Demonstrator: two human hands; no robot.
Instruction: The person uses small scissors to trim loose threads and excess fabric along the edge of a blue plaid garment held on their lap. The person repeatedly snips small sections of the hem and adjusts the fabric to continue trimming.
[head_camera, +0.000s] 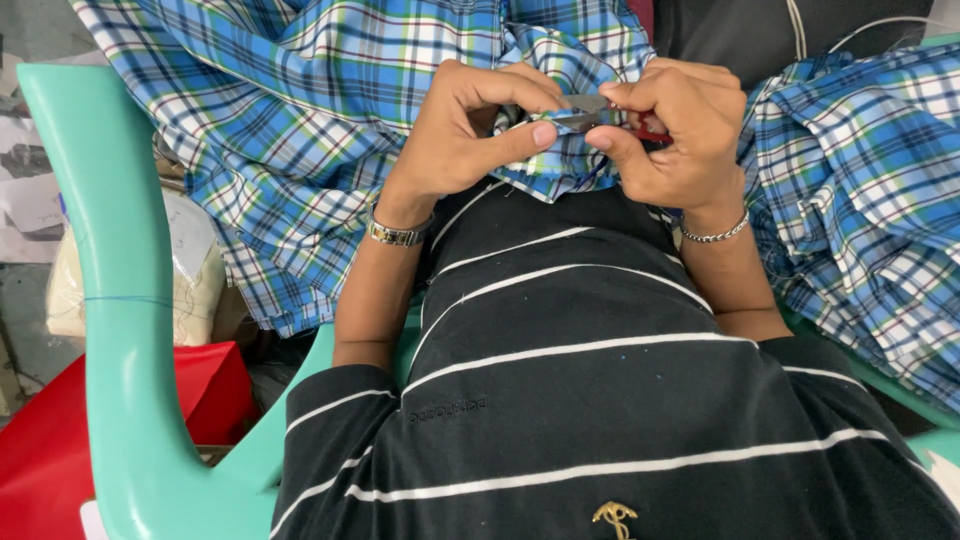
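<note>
Near: black striped shirt (600, 420) fills lower frame. Turquoise plastic chair (110, 300) arm at left; red bag (60, 440) and pale sack (190, 290) beyond it on floor. Far, centre: left hand (465, 130), fingers curled, thumb and forefinger pinching blue plaid fabric (300, 130) edge. Right hand (670, 130) closed around small metal thread snips (585, 112), red handle, blades touching fabric between both hands. Plaid cloth drapes left and right.

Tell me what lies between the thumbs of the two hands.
In the head view, a folded edge of the blue plaid cotton fabric and the metal blades of small red-handled thread snips lie between the left hand and right hand.
</note>
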